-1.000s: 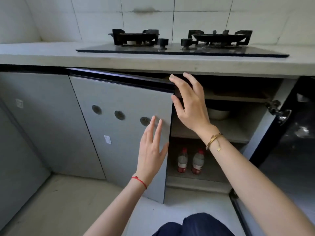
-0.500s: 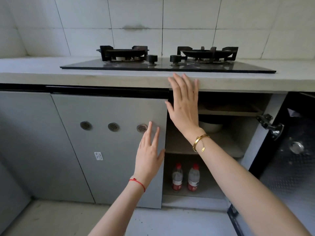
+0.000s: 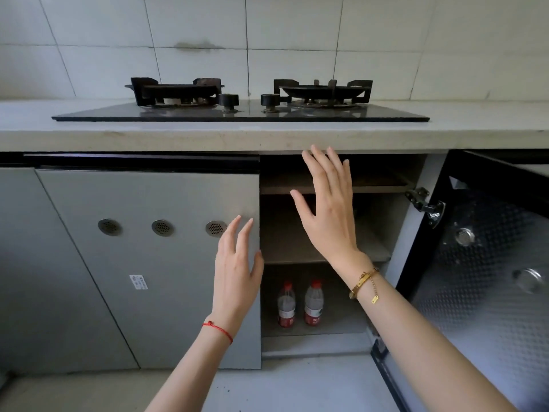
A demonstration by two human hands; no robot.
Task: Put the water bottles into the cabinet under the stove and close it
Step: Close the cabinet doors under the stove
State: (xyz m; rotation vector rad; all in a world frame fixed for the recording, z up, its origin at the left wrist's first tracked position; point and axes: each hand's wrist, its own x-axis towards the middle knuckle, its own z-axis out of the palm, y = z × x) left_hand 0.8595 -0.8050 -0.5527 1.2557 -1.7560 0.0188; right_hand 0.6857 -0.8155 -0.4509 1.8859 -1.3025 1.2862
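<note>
Two clear water bottles with red caps and labels, one on the left (image 3: 286, 304) and one on the right (image 3: 313, 303), stand upright side by side on the bottom shelf of the cabinet under the stove (image 3: 240, 110). The left grey door (image 3: 148, 263) is flush with the cabinet front. The right door (image 3: 487, 272) hangs wide open, its patterned inner face showing. My left hand (image 3: 237, 272) is flat, fingers apart, by the left door's right edge. My right hand (image 3: 326, 209) is open in front of the cabinet opening, fingertips near the counter edge.
A grey countertop (image 3: 475, 135) carries the two-burner stove against a white tiled wall. Inside the cabinet are a middle shelf (image 3: 285, 248) and an upper shelf (image 3: 380, 182). A metal hinge (image 3: 424, 206) sticks out at the opening's right side. The pale floor (image 3: 297, 385) lies below.
The left door has swung shut from ajar to flush. My right hand has moved off its top edge to the right, in front of the opening. The view has tilted upward.
</note>
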